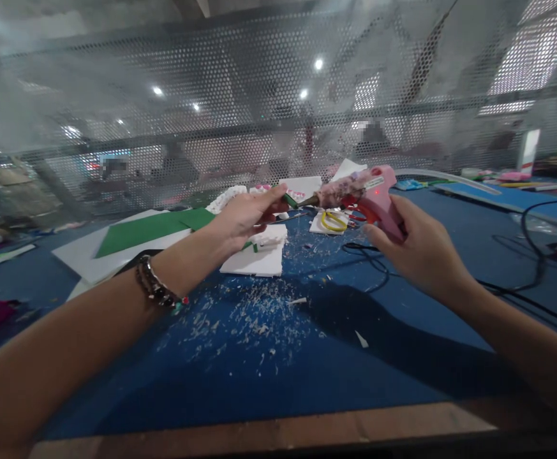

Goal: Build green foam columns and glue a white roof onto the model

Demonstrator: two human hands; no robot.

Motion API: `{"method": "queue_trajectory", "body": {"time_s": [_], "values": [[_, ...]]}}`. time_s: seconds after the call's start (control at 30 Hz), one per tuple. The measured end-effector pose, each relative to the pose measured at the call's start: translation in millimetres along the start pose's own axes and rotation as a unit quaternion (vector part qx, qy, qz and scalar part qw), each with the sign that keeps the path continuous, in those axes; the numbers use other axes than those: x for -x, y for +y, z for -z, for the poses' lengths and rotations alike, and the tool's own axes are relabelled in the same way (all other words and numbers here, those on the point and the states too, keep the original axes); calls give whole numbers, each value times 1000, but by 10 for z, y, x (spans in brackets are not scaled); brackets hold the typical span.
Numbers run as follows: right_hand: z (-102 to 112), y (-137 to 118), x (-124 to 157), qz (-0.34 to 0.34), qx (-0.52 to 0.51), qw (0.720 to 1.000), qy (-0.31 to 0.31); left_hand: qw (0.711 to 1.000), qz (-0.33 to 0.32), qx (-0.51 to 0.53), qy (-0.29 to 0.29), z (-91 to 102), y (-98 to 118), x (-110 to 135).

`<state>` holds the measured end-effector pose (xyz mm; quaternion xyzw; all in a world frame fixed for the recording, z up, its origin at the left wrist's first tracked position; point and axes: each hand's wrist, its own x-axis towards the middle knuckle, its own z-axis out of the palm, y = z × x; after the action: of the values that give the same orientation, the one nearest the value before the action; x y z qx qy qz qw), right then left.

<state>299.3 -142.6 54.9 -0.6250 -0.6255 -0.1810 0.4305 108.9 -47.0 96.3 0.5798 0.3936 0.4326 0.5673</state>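
Note:
My right hand (416,245) is wrapped round the grip of a pink hot glue gun (367,191), whose nozzle points left. My left hand (244,213), with a beaded bracelet at the wrist, pinches a small green piece (289,201) right at the nozzle tip. Both hands hover above a blue table top (268,357). A black cord (512,287) runs from the gun off to the right.
White foam blocks (259,252) and scattered white crumbs lie under the hands. Green and white sheets (139,233) rest at the left. A yellow ring (333,221) sits on a white piece behind. A perforated metal screen (259,115) rises at the table's far side.

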Motion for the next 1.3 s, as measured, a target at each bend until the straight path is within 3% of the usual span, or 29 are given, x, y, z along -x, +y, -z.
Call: {"method": "queue_trajectory", "body": {"time_s": [1.3], "values": [[-15,23,2,-6,8,1000,-18,998,-52,-17,13,12,-46,-47]]}}
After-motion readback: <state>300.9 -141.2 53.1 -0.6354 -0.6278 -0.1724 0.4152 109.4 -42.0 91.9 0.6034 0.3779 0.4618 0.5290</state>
